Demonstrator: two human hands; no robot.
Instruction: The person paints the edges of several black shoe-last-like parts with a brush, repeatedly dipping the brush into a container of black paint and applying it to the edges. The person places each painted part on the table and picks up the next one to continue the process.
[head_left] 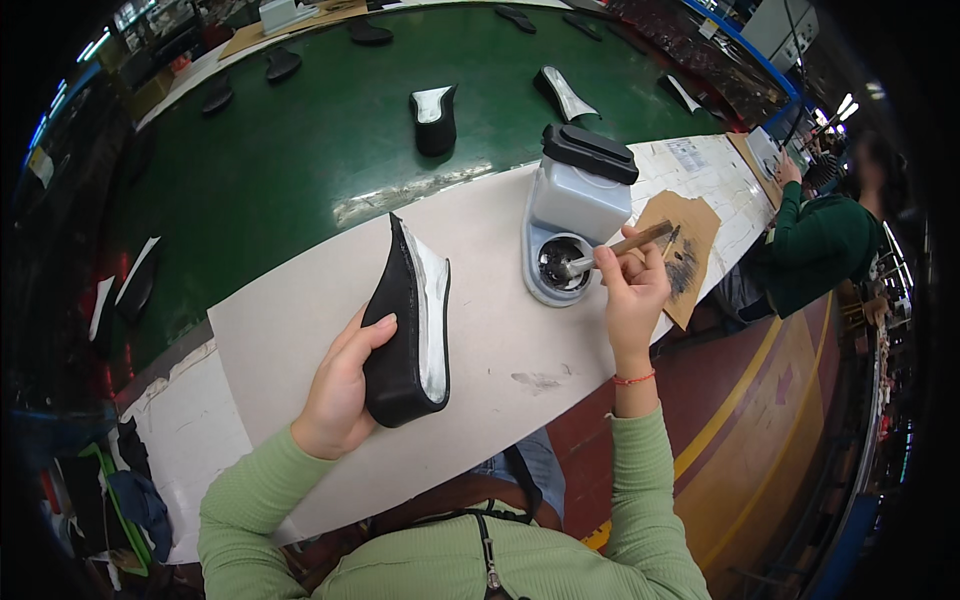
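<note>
My left hand [343, 388] grips a black wedge shoe sole [398, 350] by its side, above the pale work surface. White material shows along the sole's upper face, inside its black rim. My right hand [636, 290] is closed around the wooden handle of a brush [640, 240]. The brush head dips into a round cup of dark, glossy liquid [562, 262] at the front of a grey-white dispenser [580, 200] with a black lid. Right of the dispenser lies a piece of brown cardboard [690, 235] with dark smears.
Beyond the pale board [480, 240] runs a green conveyor belt [330, 130] with several black soles on it, one wedge sole [433, 120] standing near the middle. A co-worker in a dark green top [820, 240] sits at the far right. Yellow lines mark the floor [740, 400].
</note>
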